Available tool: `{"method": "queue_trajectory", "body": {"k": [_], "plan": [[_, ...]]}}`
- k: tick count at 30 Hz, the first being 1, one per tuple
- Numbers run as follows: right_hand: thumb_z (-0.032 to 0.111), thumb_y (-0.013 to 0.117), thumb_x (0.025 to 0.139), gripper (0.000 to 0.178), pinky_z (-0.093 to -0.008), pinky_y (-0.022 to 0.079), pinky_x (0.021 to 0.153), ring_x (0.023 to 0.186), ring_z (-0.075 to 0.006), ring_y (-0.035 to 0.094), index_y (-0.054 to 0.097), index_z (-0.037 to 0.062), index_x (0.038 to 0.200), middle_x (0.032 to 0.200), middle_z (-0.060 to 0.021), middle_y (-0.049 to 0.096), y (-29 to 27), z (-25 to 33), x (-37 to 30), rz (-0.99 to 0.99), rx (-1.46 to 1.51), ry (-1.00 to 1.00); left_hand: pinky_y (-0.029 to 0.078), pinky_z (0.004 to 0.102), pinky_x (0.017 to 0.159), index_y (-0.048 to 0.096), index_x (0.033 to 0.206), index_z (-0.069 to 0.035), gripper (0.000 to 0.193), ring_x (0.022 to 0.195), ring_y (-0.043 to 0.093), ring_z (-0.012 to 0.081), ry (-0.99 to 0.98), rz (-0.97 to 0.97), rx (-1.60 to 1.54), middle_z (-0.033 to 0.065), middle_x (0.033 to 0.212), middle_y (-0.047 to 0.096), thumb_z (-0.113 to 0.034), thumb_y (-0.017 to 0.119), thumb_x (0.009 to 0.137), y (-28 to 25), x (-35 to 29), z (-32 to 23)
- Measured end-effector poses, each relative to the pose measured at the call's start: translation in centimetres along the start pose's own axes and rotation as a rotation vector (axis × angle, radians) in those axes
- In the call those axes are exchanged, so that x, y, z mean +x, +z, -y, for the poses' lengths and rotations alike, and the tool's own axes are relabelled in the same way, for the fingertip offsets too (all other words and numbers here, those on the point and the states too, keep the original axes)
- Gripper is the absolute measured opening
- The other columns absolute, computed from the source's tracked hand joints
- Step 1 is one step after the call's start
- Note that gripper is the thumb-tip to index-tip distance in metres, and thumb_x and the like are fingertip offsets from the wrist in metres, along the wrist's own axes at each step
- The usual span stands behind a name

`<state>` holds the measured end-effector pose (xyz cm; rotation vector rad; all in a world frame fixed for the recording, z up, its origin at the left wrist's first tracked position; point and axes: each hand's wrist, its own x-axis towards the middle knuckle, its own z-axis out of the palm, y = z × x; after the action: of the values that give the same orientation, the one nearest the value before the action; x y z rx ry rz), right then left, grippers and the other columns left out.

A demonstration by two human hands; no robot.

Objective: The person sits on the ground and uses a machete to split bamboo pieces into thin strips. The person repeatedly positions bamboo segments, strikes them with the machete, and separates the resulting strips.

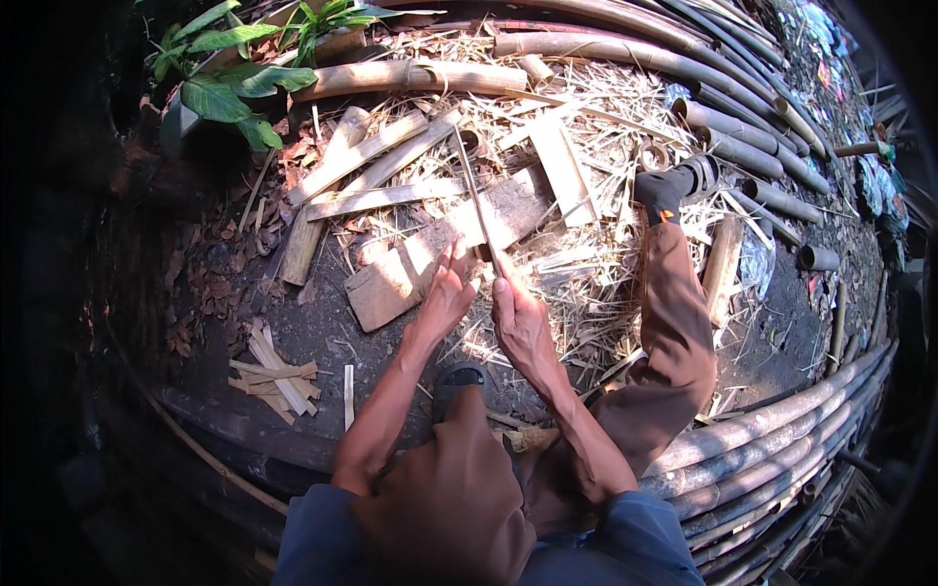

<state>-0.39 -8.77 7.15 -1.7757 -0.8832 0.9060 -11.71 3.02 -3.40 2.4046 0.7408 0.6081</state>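
My right hand (pixel 521 317) is closed round the handle end of a long machete (pixel 471 186), its thumb lying along the top. The narrow blade points away from me, seen almost edge-on, above a thick wooden board (pixel 401 278). Just left of the blade's base is my left hand (pixel 447 293), fingers stretched forward and thumb apart. A small dark patch beside its fingertips is too unclear to name. Under the blade the board lies aslant on the ground, partly sunlit. A flat pale bamboo slat (pixel 564 171) rests by the board's far right end.
Split bamboo pieces (pixel 357 156) lie beyond the board, among pale shavings (pixel 586 303). Bamboo poles (pixel 625 49) curve along the far side, with more poles (pixel 743 439) at my near right. Short strips (pixel 278 376) are piled at left. My right leg (pixel 674 322) stretches out beside the shavings.
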Motion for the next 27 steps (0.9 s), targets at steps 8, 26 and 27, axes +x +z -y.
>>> {"method": "queue_trajectory", "body": {"k": [8, 26, 27], "plan": [[0.027, 0.043, 0.102, 0.032, -0.0467, 0.048, 0.063, 0.071, -0.0438, 0.064, 0.054, 0.0021, 0.119, 0.074, -0.0289, 0.062, 2.0, -1.1, -0.1, 0.022, -0.091, -0.008, 0.042, 0.0475, 0.054, 0.05, 0.086, 0.0, 0.031, 0.057, 0.056, 0.0391, -0.397, -0.247, -0.142, 0.0199, 0.062, 0.052, -0.023, 0.038, 0.104, -2.9, 2.0, -4.9], [0.04, 0.04, 0.101, 0.047, -0.0505, 0.043, 0.066, 0.067, -0.0448, 0.056, 0.058, -0.0021, 0.093, 0.072, -0.0261, 0.057, 3.2, -17.6, 0.0, 0.001, -0.042, 0.185, 0.048, 0.0341, 0.051, 0.046, 0.087, 0.0, 0.044, 0.055, 0.061, 0.0208, -0.455, -0.173, -0.262, 0.0105, 0.065, 0.053, -0.036, 0.031, 0.106, -4.8, 2.7, -4.6], [0.041, 0.04, 0.101, 0.047, -0.0504, 0.043, 0.067, 0.068, -0.045, 0.056, 0.058, -0.0022, 0.094, 0.073, -0.0263, 0.057, 3.2, -16.1, -1.0, 0.011, -0.053, 0.176, 0.048, 0.0335, 0.051, 0.046, 0.087, 0.0, 0.044, 0.055, 0.061, 0.0202, -0.465, -0.18, -0.269, 0.0107, 0.067, 0.054, -0.036, 0.031, 0.106, -5.1, 1.8, -4.0]]}}
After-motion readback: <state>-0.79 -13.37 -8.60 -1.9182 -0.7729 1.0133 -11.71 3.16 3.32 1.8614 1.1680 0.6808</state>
